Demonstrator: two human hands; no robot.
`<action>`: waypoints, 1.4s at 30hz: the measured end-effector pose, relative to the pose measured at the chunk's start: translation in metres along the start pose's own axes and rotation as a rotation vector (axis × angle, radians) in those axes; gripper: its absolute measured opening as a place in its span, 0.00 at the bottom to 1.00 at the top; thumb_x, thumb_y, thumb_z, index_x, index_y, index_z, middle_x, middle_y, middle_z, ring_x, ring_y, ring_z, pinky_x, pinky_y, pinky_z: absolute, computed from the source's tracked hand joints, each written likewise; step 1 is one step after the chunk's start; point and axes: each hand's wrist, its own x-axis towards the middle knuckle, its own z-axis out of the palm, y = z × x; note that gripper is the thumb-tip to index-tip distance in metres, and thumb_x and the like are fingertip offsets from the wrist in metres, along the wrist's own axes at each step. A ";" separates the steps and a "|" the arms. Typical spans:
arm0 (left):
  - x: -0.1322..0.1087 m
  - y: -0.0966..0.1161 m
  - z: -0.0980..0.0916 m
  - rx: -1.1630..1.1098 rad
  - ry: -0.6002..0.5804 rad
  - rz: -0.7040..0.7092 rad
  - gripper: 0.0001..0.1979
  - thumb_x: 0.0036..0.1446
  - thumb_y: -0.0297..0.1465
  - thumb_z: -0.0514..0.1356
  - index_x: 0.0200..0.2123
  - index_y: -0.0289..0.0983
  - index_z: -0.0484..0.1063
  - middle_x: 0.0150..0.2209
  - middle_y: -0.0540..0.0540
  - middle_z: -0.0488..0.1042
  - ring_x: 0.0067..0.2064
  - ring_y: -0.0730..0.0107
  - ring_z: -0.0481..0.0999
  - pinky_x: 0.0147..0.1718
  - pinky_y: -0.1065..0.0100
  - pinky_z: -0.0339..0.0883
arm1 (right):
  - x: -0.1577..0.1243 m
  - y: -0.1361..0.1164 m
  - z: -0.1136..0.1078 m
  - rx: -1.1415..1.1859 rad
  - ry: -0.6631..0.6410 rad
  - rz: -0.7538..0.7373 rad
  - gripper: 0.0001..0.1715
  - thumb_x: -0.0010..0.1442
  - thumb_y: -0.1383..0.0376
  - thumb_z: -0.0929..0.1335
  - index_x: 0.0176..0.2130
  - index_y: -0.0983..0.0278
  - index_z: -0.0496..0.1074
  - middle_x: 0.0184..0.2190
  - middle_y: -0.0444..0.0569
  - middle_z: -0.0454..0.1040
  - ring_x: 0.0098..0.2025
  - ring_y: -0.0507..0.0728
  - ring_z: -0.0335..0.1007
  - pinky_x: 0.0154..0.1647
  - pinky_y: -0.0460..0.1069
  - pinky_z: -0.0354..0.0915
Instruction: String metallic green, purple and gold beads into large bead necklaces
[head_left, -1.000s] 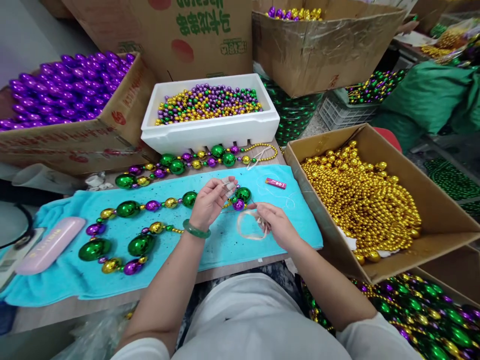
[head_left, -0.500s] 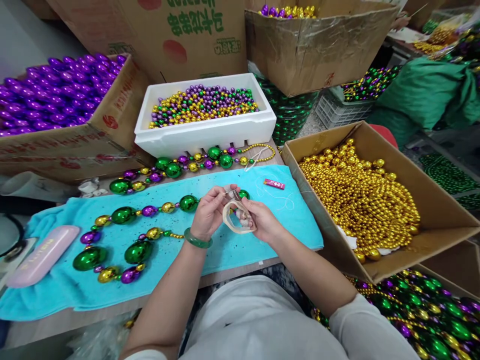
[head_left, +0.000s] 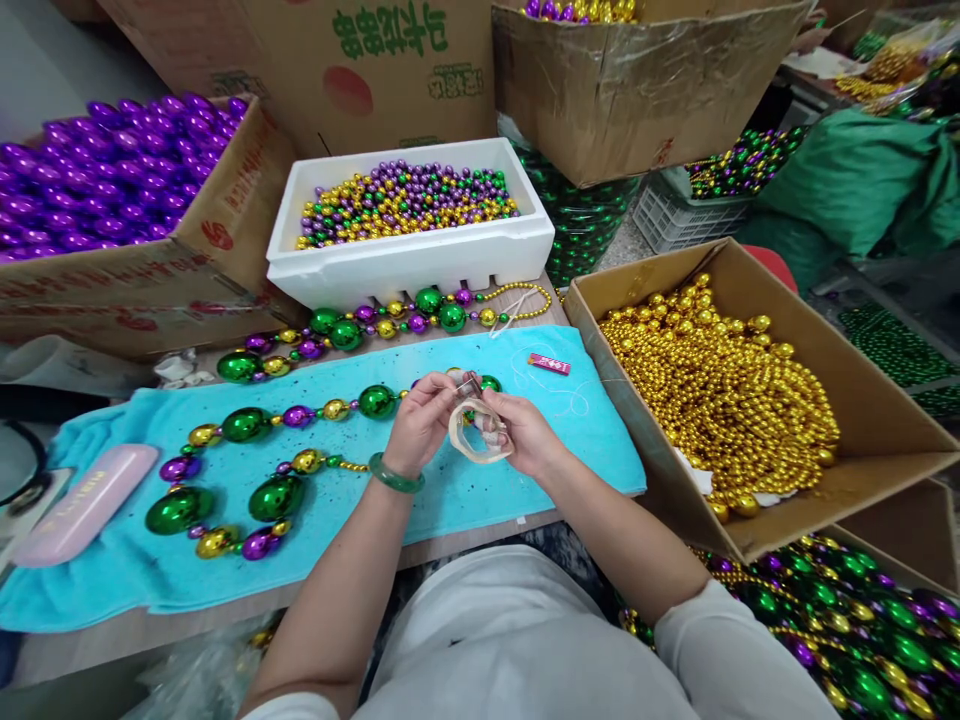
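My left hand [head_left: 420, 422], with a green bangle [head_left: 396, 474] at its wrist, pinches something thin that I cannot make out. My right hand [head_left: 523, 428] is closed on a roll of clear tape [head_left: 480, 452] that hangs between the two hands. Both hands are close together over the blue towel [head_left: 450, 500]. Left of them a strand of large green, purple and gold beads [head_left: 246, 425] curves across the towel, its far end partly hidden behind my hands. A small pink packet [head_left: 549, 364] and thin white thread lie to the right.
Behind the towel are a second bead strand [head_left: 345, 333] and a white foam box [head_left: 412, 255] of small beads. A carton [head_left: 652, 495] of gold beads stands right, and one of purple beads [head_left: 232, 200] left. A pink case [head_left: 86, 505] lies at the left.
Both hands stay nearly in place, with the tape roll turned slightly between them. The view has shifted a little.
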 end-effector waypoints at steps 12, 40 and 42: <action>0.004 0.002 -0.007 0.053 0.185 -0.006 0.11 0.46 0.35 0.68 0.28 0.37 0.71 0.41 0.45 0.77 0.44 0.65 0.77 0.47 0.63 0.68 | -0.020 -0.021 -0.039 -1.121 0.487 -0.295 0.17 0.57 0.53 0.66 0.34 0.64 0.74 0.26 0.47 0.71 0.28 0.53 0.64 0.30 0.48 0.59; -0.035 0.060 -0.013 0.195 0.381 0.109 0.11 0.44 0.36 0.68 0.28 0.36 0.74 0.37 0.46 0.77 0.40 0.67 0.76 0.38 0.67 0.66 | 0.046 0.011 0.035 -0.761 -0.104 -0.371 0.07 0.47 0.63 0.70 0.26 0.65 0.72 0.20 0.42 0.72 0.23 0.50 0.66 0.27 0.46 0.62; -0.036 0.060 -0.020 0.193 0.429 0.080 0.13 0.43 0.37 0.68 0.30 0.36 0.74 0.34 0.46 0.77 0.34 0.69 0.77 0.31 0.70 0.65 | 0.044 0.008 0.032 -0.727 -0.040 -0.372 0.07 0.46 0.62 0.70 0.26 0.64 0.71 0.18 0.41 0.71 0.21 0.50 0.65 0.25 0.46 0.61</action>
